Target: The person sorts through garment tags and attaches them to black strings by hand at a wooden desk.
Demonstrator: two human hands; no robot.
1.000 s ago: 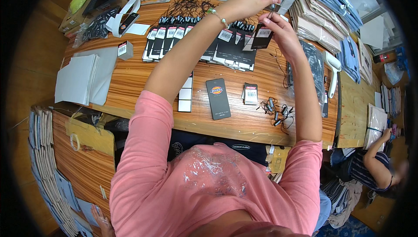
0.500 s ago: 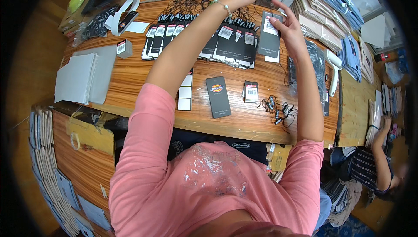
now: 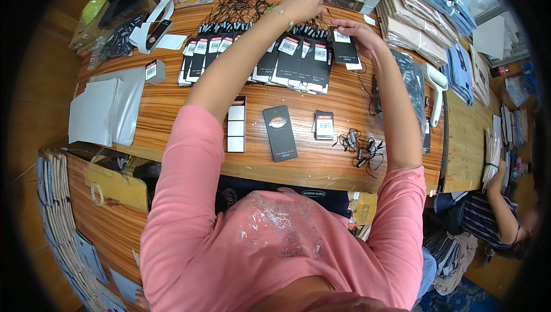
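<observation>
My right hand (image 3: pixel 364 38) holds a dark hang tag (image 3: pixel 345 53) by its upper edge, thumb and fingers closed on it; the tag bears a barcode sticker, and a white piece shows below it. Just above and left of the tag, my left hand (image 3: pixel 307 5) has its fingers drawn together in a pinch; what they hold is too small to make out. Beneath my left forearm lies a row of overlapping dark hang tags (image 3: pixel 290 59) with barcode stickers and black strings (image 3: pixel 235 11) fanned out behind. A single dark tag (image 3: pixel 279 134) lies nearer me.
Nearby lie a strip of white labels (image 3: pixel 236 125), a small tag stack (image 3: pixel 324 125) and loose black strings (image 3: pixel 361 148). A white-handled tool (image 3: pixel 436 91) and bagged dark items (image 3: pixel 407 80) sit right. Folded garments (image 3: pixel 410 25) are piled behind; white sheets (image 3: pixel 94 111) lie left.
Both hands have shifted left and slightly down the picture, the tag moving with my right hand to the end of the tag row. The whole view has also shifted slightly.
</observation>
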